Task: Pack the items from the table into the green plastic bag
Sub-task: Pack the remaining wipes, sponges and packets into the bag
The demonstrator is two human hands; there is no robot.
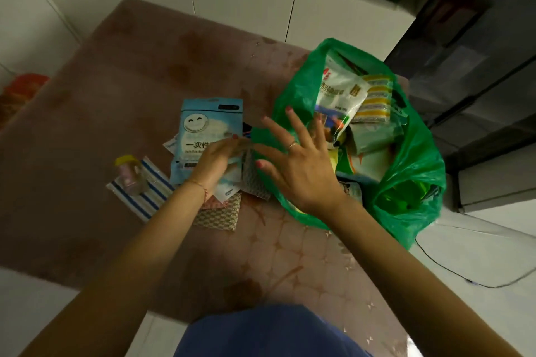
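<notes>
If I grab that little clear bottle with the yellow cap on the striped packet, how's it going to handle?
The small bottle looks light, so one hand should lift it easily. It seems to rest on the striped packet, not the flat table, so a nudge may tip or roll it. Its clear, smooth body could be slippery; gripping near the yellow cap is probably safer.

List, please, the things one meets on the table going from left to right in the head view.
Small clear bottle with yellow cap → blue-and-white striped flat packet → light blue packet with a smiling face → open green plastic bag.
</notes>
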